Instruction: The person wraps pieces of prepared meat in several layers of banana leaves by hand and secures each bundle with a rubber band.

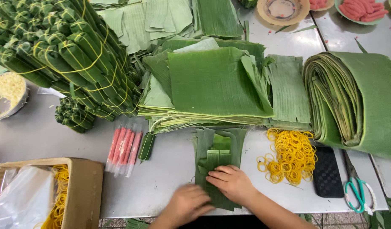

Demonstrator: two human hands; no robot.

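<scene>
Down near the front edge of the grey metal bench [161,169], both hands press on a folded green banana-leaf packet [216,163] lying on flat strips of the same leaf. The right hand [231,182] lies flat across the packet's lower half, its grip apart, fingers stretched leftward and holding nothing. The left hand [188,204] sits just beside it at the leaf's lower left edge, fingers extended and touching the leaf, its grip also apart.

Just right of the packet lies a loose heap of yellow rubber bands [291,157], then a black textured phone [327,171] and green-handled scissors [357,193]. Behind the packet is a tall stack of cut green leaf sheets [212,82], with a thick folded leaf bundle [356,99] on its right. On the left lie pink sausage sticks in clear wrap [124,148], tied green leaf rolls [64,51], and a brown cardboard box [83,186].
</scene>
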